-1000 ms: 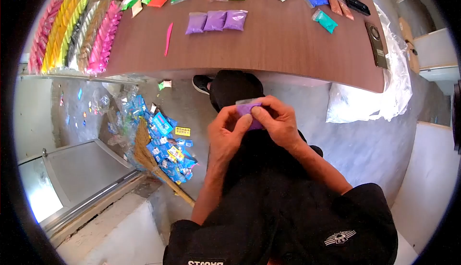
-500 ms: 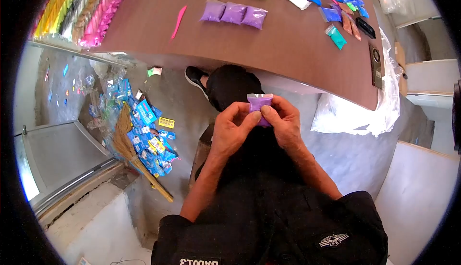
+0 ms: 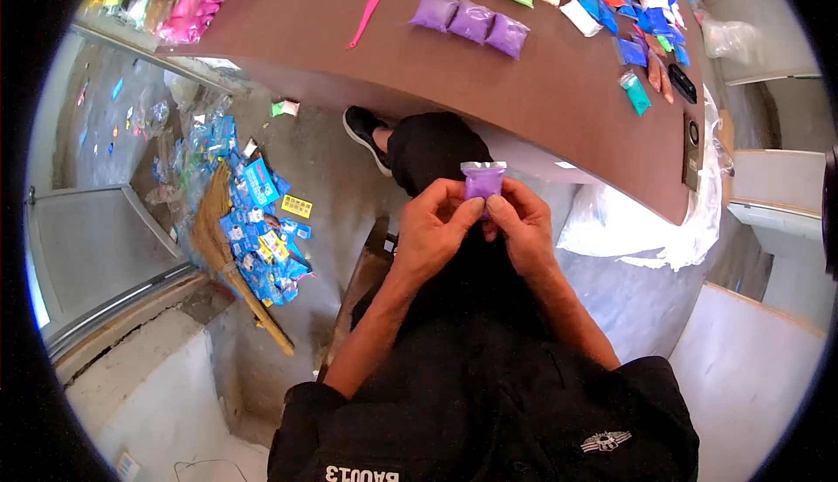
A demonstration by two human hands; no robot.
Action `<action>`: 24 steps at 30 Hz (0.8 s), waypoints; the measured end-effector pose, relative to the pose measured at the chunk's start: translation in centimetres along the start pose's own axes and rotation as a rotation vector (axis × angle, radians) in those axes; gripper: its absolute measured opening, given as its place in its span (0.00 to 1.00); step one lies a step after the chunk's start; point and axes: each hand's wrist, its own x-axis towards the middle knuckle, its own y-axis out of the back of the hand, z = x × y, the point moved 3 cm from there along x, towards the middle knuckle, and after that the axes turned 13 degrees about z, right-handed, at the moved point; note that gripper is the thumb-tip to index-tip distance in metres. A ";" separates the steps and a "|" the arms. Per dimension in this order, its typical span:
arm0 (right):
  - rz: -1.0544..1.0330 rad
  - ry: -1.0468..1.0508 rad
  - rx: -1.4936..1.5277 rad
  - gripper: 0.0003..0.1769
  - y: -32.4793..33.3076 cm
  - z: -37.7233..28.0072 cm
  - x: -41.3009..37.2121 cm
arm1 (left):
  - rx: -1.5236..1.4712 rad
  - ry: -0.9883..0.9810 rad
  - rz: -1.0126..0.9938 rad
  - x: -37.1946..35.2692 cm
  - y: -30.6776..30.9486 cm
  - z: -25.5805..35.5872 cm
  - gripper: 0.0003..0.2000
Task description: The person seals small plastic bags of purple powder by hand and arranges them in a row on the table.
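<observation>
A small clear packet with purple filling (image 3: 483, 182) is pinched between both hands above my lap, its pale sealed edge pointing toward the table. My left hand (image 3: 434, 227) grips its left side, with the thumb on the front. On the right side, my right hand (image 3: 524, 224) presses with its thumb, the fingers behind and partly hidden. Beyond the hands, a row of three purple packets (image 3: 471, 22) lies on the brown table (image 3: 323, 54). A pink plastic knife (image 3: 367, 19) lies to the left of that row.
Many coloured packets (image 3: 580, 17) spread along the table's far right, near a black object (image 3: 683, 84). Shiny packet strips (image 3: 205, 2) fill the far left. On the floor are a straw broom (image 3: 216, 220), blue wrappers (image 3: 262, 246) and a white plastic sheet (image 3: 628, 229).
The view has shifted, so the table items sit farther right and the floor items higher. Both hands still hold the purple packet, now slightly more upright.
</observation>
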 end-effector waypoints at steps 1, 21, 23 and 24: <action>0.021 0.026 0.030 0.19 0.1 0.3 0.1 | 0.004 0.000 0.009 0.0 0.0 -0.1 0.10; 0.076 0.051 0.032 0.16 0.7 1.4 0.9 | -0.036 0.004 0.006 -0.4 -0.3 -0.6 0.11; 0.051 0.047 0.068 0.15 0.5 1.2 0.8 | -0.073 0.014 0.028 -0.6 -0.4 -0.9 0.12; 0.066 0.059 0.045 0.16 0.6 1.3 0.8 | -0.109 0.040 0.021 -0.6 -0.5 -1.2 0.13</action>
